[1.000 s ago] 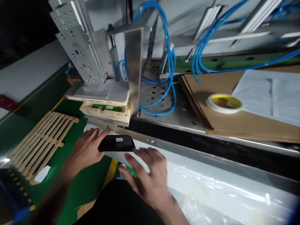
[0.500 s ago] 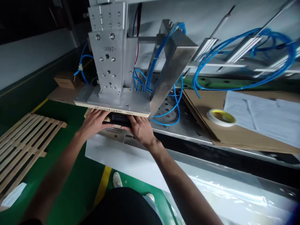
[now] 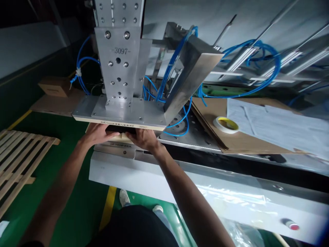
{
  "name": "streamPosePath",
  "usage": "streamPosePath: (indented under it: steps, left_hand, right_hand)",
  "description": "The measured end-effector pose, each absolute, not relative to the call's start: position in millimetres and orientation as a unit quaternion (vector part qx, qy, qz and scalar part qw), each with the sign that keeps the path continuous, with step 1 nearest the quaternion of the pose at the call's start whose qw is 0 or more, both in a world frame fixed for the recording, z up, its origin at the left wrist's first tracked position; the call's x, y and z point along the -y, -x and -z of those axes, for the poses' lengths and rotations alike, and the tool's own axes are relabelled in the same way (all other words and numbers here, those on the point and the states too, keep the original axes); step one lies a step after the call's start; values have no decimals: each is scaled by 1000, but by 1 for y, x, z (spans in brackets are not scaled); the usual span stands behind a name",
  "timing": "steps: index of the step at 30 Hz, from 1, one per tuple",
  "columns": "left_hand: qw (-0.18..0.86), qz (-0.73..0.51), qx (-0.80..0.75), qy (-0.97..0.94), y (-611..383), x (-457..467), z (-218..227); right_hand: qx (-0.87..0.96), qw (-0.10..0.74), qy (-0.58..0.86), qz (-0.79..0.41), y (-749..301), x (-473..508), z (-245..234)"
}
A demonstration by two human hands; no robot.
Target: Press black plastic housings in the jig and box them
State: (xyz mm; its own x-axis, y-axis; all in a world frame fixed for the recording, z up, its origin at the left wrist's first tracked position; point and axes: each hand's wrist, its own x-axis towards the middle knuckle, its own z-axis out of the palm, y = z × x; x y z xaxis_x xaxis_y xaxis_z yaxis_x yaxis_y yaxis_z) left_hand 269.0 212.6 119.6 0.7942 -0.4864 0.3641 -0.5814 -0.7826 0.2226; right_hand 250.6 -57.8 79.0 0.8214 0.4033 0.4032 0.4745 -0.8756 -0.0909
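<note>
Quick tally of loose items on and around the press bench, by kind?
Black part under the press plate, held by left hand and right hand: 1
Tape roll: 1
Cardboard sheet stack: 1
Cardboard box: 1
Wooden slat rack: 1
Total: 5

Engraved number: "-3097-", cut into the upright aluminium block (image 3: 118,58) of the press, between its screw heads.
Plate edge: a short line of dark print runs along the front edge of the pale plate (image 3: 117,124) under the block; too small and blurred to read.
Lower fixture strip: small print on the grey strip (image 3: 115,146) beneath the hands, not legible.
Paper sheets: faint printed lines on the white sheets (image 3: 280,125) lying on the cardboard, unreadable.
Cardboard box: a dark mark on the side of the small box (image 3: 53,87) at the left, unreadable.
</note>
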Motion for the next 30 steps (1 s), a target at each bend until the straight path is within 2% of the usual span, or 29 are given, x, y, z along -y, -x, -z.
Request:
streamPosePath:
  steps: [9, 17, 30]
  left_hand:
    - [88, -149, 275, -946, -251, -212, -111]
    - [89, -223, 250, -938, -231, -230, -100]
    - [80, -209, 226, -948, -229, -227, -94]
  right_hand:
    - [180, 70, 969, 157, -223, 46, -105]
    - [161, 47, 951, 260, -195, 36, -79]
    - [150, 78, 955, 243, -197, 34, -79]
